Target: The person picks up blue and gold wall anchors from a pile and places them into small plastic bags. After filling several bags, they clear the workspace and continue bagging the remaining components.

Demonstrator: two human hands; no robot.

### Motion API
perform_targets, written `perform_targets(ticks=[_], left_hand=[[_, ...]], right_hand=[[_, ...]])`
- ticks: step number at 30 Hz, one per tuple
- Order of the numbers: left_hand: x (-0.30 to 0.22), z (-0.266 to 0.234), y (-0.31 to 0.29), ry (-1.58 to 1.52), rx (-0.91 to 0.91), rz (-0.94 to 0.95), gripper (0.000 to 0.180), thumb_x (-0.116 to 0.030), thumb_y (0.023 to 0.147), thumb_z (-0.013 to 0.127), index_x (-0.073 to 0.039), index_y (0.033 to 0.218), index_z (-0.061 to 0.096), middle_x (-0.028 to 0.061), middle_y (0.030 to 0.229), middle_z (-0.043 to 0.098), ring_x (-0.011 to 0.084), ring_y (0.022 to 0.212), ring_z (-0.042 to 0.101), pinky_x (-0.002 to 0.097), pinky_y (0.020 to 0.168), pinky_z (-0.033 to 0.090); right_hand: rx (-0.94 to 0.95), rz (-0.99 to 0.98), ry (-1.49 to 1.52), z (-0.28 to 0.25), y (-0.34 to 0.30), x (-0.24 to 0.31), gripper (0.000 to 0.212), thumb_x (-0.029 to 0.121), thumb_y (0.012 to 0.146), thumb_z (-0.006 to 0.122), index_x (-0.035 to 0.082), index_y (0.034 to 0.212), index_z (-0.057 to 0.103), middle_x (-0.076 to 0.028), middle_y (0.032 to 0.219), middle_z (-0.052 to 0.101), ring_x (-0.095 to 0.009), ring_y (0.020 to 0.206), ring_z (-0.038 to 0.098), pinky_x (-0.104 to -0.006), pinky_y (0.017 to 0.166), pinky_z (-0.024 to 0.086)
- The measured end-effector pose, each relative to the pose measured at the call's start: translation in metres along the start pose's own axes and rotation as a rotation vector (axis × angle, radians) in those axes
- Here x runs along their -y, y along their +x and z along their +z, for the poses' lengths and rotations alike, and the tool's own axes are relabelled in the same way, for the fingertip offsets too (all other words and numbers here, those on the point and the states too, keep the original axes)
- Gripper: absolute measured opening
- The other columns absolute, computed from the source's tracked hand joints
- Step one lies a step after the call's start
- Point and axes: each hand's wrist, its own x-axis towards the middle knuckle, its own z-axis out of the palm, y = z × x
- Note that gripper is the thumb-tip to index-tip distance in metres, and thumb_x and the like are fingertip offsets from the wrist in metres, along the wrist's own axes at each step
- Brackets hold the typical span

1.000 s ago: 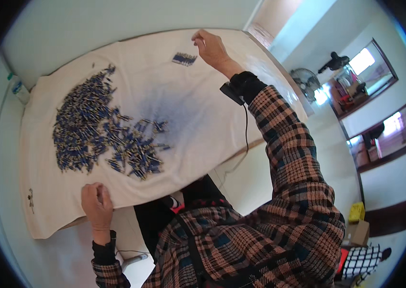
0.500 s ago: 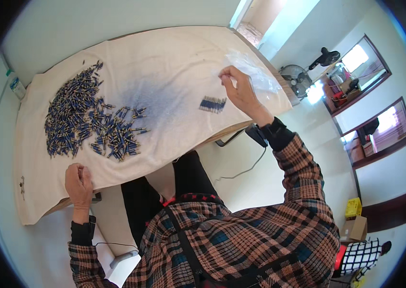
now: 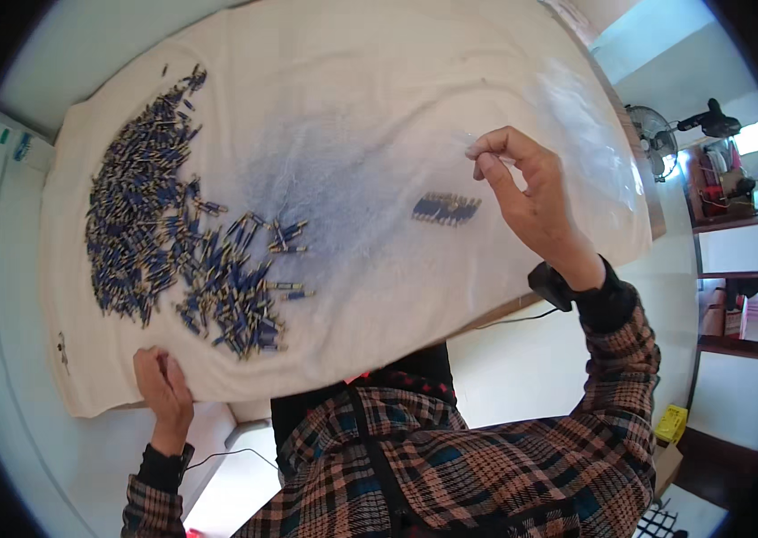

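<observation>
I see right hand at two o'clock, farther from glossy clear plastic than moment ago; thumb and forefinger drawn into pinch, cannot tell whether gripping. Neat row of slim blue cylinders sits near fingertips, at their seven o'clock. Left hand, eight o'clock, stays curled by near edge, contents unclear. Gold-tipped blue heap, ten o'clock, on creased cream cloth, blue-smudged midway.
</observation>
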Motion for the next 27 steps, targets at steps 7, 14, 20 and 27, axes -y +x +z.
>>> perform_targets(ticks=[7,14,20,27], left_hand=[[0.01,-0.006,-0.004,0.036,0.111,-0.092,0.009,-0.006,0.088,0.039,0.001,0.086,0.043,0.014,0.077,0.036,0.0272,0.07,0.038,0.0356,0.063,0.032],[0.011,-0.004,-0.009,0.054,0.174,-0.172,0.012,-0.01,0.09,0.039,0.0,0.083,0.041,0.0129,0.078,0.034,0.0271,0.072,0.037,0.0359,0.065,0.031],[0.004,-0.004,-0.004,0.102,0.179,-0.161,0.01,-0.011,0.087,0.043,-0.001,0.085,0.044,0.0156,0.08,0.041,0.0315,0.075,0.04,0.0415,0.066,0.032],[-0.003,-0.03,0.02,0.183,0.331,-0.139,0.013,-0.011,0.081,0.051,-0.003,0.09,0.047,0.0167,0.085,0.047,0.0347,0.081,0.044,0.0451,0.069,0.034]], right_hand=[[0.456,0.046,0.301,0.022,0.063,0.008,0.006,-0.001,0.083,0.051,-0.002,0.085,0.056,-0.007,0.075,0.059,-0.012,0.072,0.057,-0.0308,0.083,0.047],[0.543,0.003,0.374,0.038,0.105,0.007,0.01,-0.003,0.077,0.057,0.002,0.085,0.056,-0.011,0.079,0.059,-0.027,0.074,0.059,-0.0393,0.091,0.045],[0.43,-0.083,0.162,0.003,0.125,0.01,0.012,-0.002,0.076,0.06,0.003,0.086,0.055,-0.012,0.081,0.06,-0.031,0.077,0.058,-0.0401,0.087,0.047],[0.302,-0.036,0.162,-0.054,0.128,0.026,0.01,-0.001,0.077,0.06,0.003,0.086,0.057,-0.012,0.082,0.061,-0.031,0.077,0.059,-0.0367,0.079,0.049]])
